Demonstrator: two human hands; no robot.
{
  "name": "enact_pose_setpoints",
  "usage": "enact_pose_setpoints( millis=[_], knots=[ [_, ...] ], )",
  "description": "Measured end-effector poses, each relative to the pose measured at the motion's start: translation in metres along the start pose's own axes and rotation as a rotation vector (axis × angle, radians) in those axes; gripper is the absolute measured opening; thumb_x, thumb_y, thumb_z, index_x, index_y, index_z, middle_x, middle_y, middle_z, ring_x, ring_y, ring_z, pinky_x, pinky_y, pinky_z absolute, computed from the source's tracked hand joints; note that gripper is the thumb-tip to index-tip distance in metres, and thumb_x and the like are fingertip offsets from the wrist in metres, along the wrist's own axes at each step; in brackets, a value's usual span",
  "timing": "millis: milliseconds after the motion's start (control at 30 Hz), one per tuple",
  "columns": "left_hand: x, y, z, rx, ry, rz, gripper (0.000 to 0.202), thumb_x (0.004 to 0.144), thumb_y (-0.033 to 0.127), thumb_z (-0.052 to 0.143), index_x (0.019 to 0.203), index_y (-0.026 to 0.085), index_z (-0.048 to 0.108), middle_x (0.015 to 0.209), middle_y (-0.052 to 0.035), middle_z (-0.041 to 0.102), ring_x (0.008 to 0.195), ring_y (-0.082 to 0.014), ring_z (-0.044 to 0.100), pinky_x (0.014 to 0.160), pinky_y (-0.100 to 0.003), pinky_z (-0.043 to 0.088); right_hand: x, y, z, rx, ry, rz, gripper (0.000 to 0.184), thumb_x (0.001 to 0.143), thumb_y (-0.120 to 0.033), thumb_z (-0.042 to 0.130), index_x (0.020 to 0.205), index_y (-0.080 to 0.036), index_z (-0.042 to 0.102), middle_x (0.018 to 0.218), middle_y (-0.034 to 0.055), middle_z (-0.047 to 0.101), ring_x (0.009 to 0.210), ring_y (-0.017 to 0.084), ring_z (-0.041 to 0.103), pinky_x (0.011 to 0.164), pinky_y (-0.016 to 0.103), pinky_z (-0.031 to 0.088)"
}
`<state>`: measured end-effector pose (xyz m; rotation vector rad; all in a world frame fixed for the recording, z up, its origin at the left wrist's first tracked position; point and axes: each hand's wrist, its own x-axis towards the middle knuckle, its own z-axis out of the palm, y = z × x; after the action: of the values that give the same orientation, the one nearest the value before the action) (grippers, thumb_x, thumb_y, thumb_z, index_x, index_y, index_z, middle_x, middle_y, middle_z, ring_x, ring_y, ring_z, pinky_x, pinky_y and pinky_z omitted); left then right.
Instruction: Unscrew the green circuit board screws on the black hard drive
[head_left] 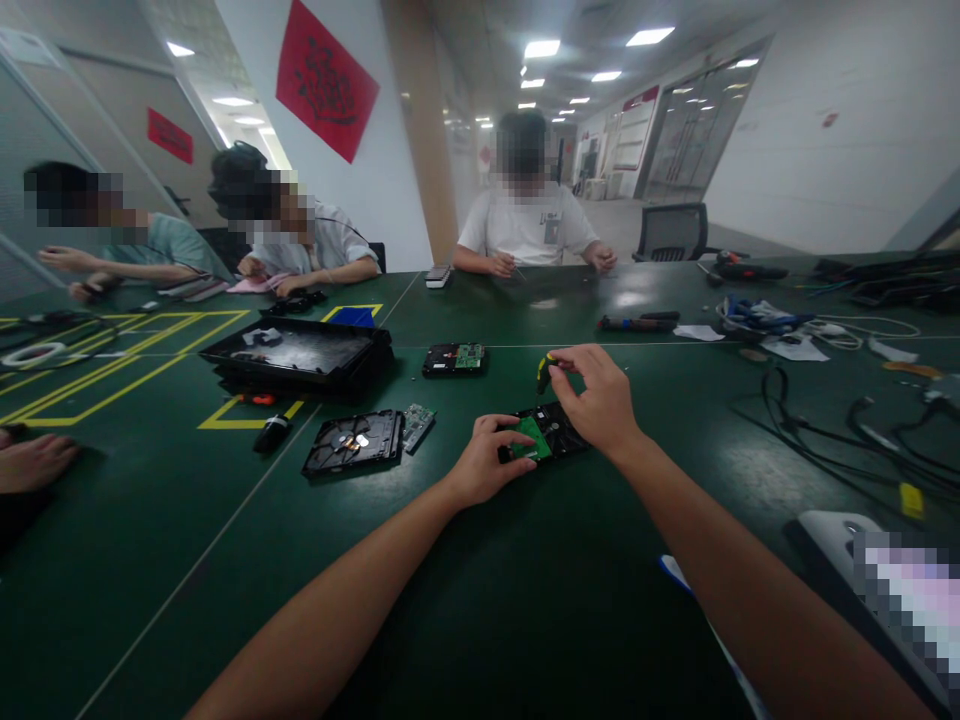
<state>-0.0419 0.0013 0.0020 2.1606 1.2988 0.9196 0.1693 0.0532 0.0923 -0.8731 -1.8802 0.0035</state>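
My left hand (485,462) is closed on the near left edge of a black hard drive (551,432) with a green circuit board, which lies on the dark green table (465,590). My right hand (598,397) is curled above the drive, fingers gripping a yellow-and-black screwdriver (544,370) held upright over it. Both forearms reach in from the bottom of the view.
An opened hard drive (354,441) and a loose circuit board (417,425) lie to the left, another drive (454,358) behind, beside a black tray (296,352). Cables (847,430) sprawl at right. Three people sit across the table; another person's hand (34,462) rests at far left.
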Motion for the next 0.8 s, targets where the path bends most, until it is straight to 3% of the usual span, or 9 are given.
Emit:
enact_pose_setpoints(
  millis=[800],
  knots=[
    [0.0004, 0.0007, -0.0007, -0.005, -0.004, -0.007, 0.034, 0.081, 0.036, 0.081, 0.114, 0.030, 0.076, 0.135, -0.0087, 0.055, 0.133, -0.0313, 0.044, 0.115, -0.054, 0.039, 0.0003, 0.0010, -0.0020, 0.005, -0.013, 0.013, 0.014, 0.095, -0.025, 0.059, 0.107, -0.024, 0.065, 0.109, 0.0099, 0.068, 0.104, 0.028, 0.064, 0.091, 0.046, 0.053]
  ],
)
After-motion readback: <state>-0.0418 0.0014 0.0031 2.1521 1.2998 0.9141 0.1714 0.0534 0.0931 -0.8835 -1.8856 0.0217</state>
